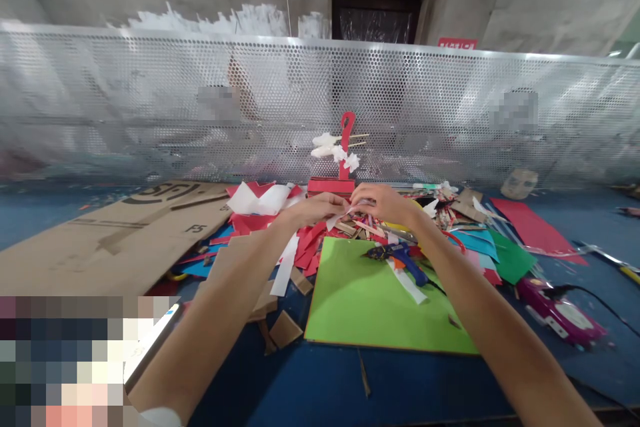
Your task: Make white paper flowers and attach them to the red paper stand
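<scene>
Over the scrap pile, my left hand (320, 207) and my right hand (384, 203) meet with fingers pinched together. Between them is a small strip of white paper (336, 219), its loose end hanging toward the left; the part under the fingers is hidden. Just behind my hands stands a red paper structure (348, 153) with a curled top and a box-like base (330, 185). White paper pieces on thin sticks (325, 141) are attached to it. Below my right forearm, a blue glue gun (400, 257) lies on a green board (350, 300).
Flattened cardboard (150, 227) covers the left side. White paper (260, 200), red scraps and cardboard bits surround the board. At right are a red sheet (535, 223), a purple device (560, 313) with a black cord, and a cutter-like tool (607, 257). A perforated metal panel (175, 107) borders the back.
</scene>
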`<state>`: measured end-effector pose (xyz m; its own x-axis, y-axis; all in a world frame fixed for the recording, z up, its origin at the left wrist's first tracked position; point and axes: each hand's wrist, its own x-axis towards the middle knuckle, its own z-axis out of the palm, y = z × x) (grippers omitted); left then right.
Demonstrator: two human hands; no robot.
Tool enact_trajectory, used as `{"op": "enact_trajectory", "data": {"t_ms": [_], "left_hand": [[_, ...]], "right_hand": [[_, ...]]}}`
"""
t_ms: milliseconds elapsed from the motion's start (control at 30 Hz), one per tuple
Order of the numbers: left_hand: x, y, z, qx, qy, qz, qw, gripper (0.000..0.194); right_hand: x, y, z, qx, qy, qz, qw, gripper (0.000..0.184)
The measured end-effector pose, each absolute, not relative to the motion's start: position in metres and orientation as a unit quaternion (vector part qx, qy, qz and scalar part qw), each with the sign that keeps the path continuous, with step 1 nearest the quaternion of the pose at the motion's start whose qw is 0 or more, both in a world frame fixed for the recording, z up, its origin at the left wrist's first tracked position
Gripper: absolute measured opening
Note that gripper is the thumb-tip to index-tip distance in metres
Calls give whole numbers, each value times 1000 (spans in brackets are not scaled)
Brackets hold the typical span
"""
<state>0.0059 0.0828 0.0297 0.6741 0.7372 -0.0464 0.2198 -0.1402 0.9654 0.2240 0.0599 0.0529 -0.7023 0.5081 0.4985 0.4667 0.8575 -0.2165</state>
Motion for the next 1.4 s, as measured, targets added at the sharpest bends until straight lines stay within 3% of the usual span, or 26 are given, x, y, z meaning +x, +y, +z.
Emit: {"op": "enact_trajectory", "data": {"t_ms": [300,967,1233,1400], "left_hand": [[10,66,46,729,339,218,554,16],[21,81,33,783,212,316,492,20],[24,61,45,790,197,346,467,25],[23,59,46,805,222,332,439,23]], "right_hand": [[228,54,58,-283,-891,183,304,19],[236,64,55,-329,-810,256,413,21],[233,67,51,-327,-776,329,427,26],[233,67,52,-351,-781,313,411,24]]}}
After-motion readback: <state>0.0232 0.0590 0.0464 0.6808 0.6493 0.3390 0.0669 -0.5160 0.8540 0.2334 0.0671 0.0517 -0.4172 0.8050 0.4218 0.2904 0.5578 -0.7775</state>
